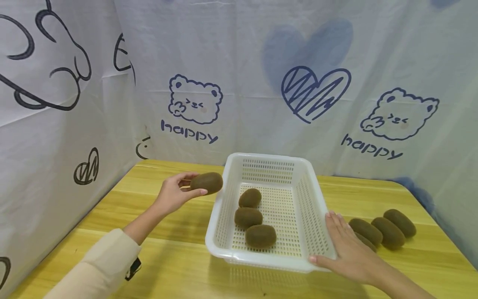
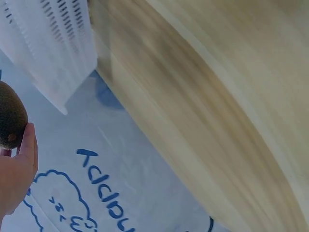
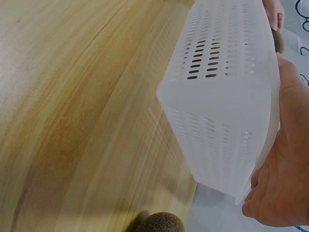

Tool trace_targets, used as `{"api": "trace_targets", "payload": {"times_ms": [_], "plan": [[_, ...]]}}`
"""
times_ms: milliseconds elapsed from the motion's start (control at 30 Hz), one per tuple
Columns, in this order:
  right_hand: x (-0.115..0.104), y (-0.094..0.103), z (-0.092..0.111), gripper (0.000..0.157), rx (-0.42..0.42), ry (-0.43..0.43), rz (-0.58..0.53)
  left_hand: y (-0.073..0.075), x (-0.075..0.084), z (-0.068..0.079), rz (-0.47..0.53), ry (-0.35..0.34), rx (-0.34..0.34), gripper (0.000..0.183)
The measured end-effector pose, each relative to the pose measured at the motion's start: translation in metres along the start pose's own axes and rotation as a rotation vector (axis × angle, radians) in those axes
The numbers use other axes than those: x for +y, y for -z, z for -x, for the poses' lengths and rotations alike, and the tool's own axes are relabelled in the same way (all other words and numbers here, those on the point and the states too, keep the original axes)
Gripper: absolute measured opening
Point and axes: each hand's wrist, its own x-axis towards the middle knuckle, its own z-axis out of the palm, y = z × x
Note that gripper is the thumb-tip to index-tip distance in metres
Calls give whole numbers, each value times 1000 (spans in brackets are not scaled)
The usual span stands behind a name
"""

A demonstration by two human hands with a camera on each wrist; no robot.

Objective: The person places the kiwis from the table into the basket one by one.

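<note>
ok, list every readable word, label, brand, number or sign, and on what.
"happy": backdrop cloth, under the left bear drawing.
"happy": same cloth, under the right bear drawing.
Left wrist view shows one "happy" again, rotated.
None readable on the white basket or kiwis.

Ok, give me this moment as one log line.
left hand: grips brown oval kiwifruit; right hand: touches white rectangular plastic basket; inside: three kiwifruit; right of basket: more kiwifruit

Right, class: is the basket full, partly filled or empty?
Partly filled. In the head view, three kiwis lie inside the basket, and much of its floor shows bare beside them.
</note>
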Motion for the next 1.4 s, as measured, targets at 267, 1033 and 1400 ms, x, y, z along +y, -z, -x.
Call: {"api": "trace_targets", "payload": {"times_ms": [267, 1033, 1400], "plan": [[0, 1, -1, 108, -2, -6, -16, -14, 20, 3, 74, -37, -81, 53], [0, 1, 0, 108, 2, 4, 20, -59, 51, 22, -112, -325, -579, 48], [-1, 3, 0, 108, -6, -7, 3, -75, 50, 23, -419, -401, -698, 44]]}}
